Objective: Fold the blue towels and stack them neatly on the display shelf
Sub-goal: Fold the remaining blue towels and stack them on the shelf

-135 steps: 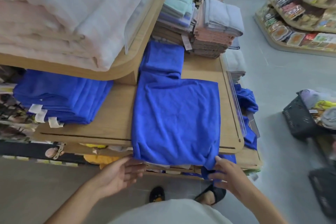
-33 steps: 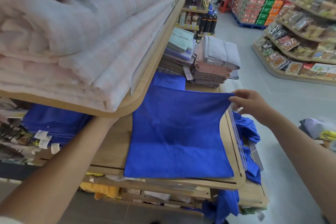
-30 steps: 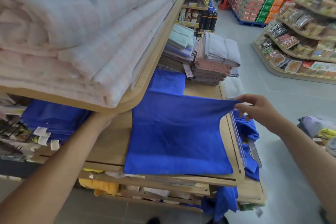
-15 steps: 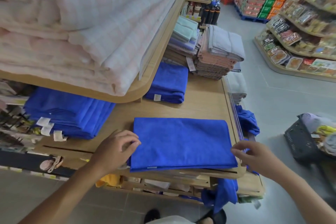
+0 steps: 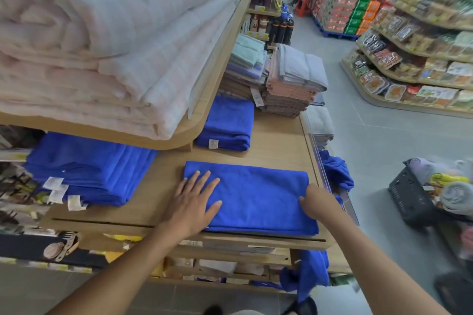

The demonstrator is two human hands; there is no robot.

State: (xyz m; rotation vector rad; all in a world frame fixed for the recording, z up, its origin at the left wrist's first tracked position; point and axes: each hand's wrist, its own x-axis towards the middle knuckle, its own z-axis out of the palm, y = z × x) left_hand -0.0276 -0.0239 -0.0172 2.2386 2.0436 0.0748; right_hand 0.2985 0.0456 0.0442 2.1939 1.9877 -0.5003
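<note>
- One towel [image 5: 258, 199] lies folded into a long band at the front of the shelf [image 5: 276, 151], probably so the flat wood backs the next fold.
- The left hand [image 5: 194, 202] lies palm down on the towel's left part, fingers straight and spread; I judge that it pins the cloth.
- The right hand [image 5: 320, 202] sits at the towel's right end, knuckles up and fingers bent; I cannot tell whether it pinches the edge.
- The stack [image 5: 87, 169] of folded blue towels waits to the left, apart from this one.
</note>
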